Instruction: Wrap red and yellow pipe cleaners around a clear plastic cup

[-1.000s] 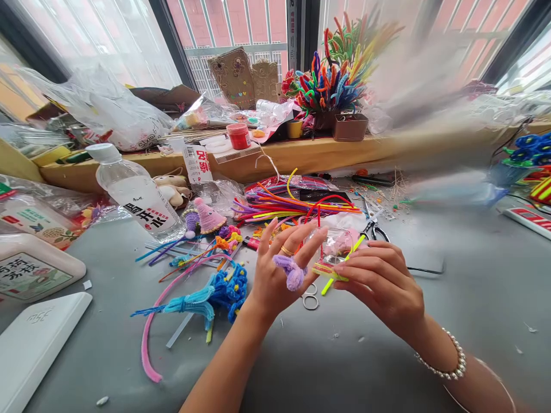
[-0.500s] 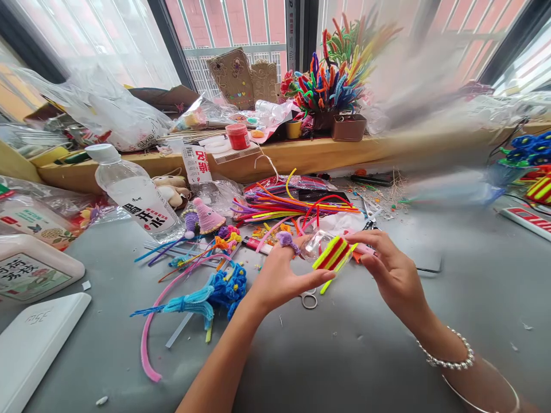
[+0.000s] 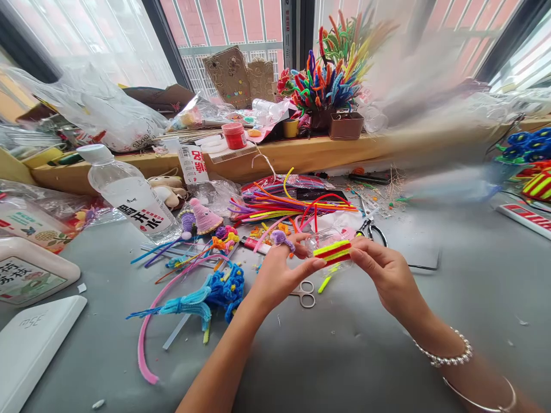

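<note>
Between my hands is a clear plastic container (image 3: 316, 240) with yellow and red pipe cleaners (image 3: 332, 252) laid in stripes along its near side. My left hand (image 3: 278, 278) is closed around its left part, thumb at the near edge; a purple crocheted ring (image 3: 282, 241) sits on a finger. At the right end of the stripes, my right hand (image 3: 394, 281) pinches with thumb and fingers. Small scissors (image 3: 306, 293) lie on the table just below, beside a yellow-green pipe cleaner piece (image 3: 325, 284). Black-handled scissors (image 3: 377, 232) rest behind my right hand.
Loose pipe cleaners (image 3: 275, 209) are heaped behind my hands. To the left lie a blue pipe-cleaner bouquet (image 3: 224, 289), a pink crocheted hat-like piece (image 3: 205, 218), a water bottle (image 3: 133, 198) and a white box (image 3: 43, 338). A cluttered wooden ledge (image 3: 284, 149) runs along the window.
The striped piece has turned from slanting to nearly level. My right fingers have moved from its upper edge down to its right end. The view has shifted slightly.
</note>
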Tool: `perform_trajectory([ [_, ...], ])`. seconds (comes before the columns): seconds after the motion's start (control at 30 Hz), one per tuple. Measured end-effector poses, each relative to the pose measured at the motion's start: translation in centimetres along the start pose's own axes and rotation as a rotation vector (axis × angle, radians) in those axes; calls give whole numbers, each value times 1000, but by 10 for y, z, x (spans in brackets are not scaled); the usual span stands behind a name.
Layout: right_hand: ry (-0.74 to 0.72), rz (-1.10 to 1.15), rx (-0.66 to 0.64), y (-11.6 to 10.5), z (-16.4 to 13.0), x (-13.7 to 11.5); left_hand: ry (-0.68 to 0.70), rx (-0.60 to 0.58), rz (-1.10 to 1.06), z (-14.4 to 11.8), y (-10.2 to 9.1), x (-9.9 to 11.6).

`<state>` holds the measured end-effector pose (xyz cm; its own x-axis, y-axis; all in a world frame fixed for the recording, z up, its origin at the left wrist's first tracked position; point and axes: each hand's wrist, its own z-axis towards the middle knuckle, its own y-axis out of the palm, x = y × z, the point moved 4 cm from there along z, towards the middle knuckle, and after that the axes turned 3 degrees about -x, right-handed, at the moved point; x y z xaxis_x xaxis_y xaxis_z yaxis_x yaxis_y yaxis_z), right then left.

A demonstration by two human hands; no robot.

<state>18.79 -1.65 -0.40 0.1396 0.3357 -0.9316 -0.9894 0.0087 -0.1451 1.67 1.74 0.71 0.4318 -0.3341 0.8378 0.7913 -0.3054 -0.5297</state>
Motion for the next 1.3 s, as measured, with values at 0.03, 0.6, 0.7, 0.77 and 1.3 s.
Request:
perform_trajectory([
  [0.03, 20, 23, -5, 0, 1, 2, -5, 6, 5, 0, 0, 0],
  [0.6, 83, 27, -23, 1, 2, 3, 48, -6, 101, -2, 1, 6],
  [0.7, 19, -132, 44, -2, 1, -2, 56, 0, 100, -2, 2, 6],
  [0.77, -43, -253, 102, -3, -1, -7, 74, 12, 116, -2, 2, 6],
  [1.3, -202, -353, 215, 8, -10, -8, 112, 4, 99, -3, 11, 7],
])
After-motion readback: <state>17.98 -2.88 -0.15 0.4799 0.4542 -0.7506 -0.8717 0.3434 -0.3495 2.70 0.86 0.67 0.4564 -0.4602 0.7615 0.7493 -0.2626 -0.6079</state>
